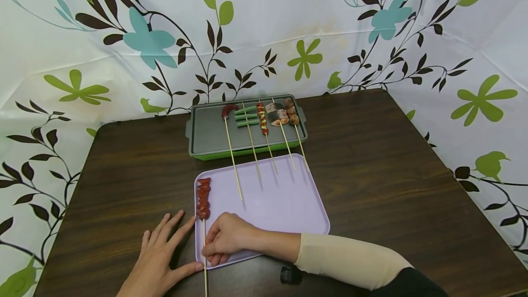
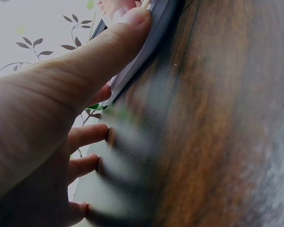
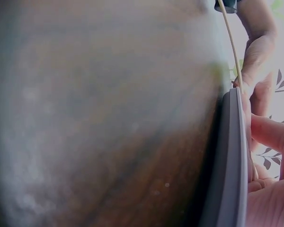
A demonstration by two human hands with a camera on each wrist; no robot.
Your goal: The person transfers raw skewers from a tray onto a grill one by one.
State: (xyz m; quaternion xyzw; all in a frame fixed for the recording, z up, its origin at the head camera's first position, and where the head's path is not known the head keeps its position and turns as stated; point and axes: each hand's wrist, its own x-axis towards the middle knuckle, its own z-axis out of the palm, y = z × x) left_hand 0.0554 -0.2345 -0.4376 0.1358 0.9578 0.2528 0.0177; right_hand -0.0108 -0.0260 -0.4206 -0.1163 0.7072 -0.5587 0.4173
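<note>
A skewer of red meat pieces [image 1: 203,198] lies along the left side of the lilac tray [image 1: 284,205], its bare stick reaching past the near edge. My right hand [image 1: 231,237] pinches that stick between thumb and curled fingers, just below the meat. Spread out at the tray's near left corner, my left hand [image 1: 158,253] has its fingertips on the table and its thumb by the tray edge, close to the stick. The left wrist view shows the left thumb [image 2: 118,40] against the tray's rim. From the right wrist, the stick [image 3: 233,45] runs out toward the left hand.
Behind the tray stands a grey grill plate [image 1: 208,127] on a green base. Several skewers rest on its right part, including green vegetable pieces [image 1: 247,117] and fish [image 1: 277,114], with sticks overhanging the tray. A small black object [image 1: 291,275] lies near the front edge.
</note>
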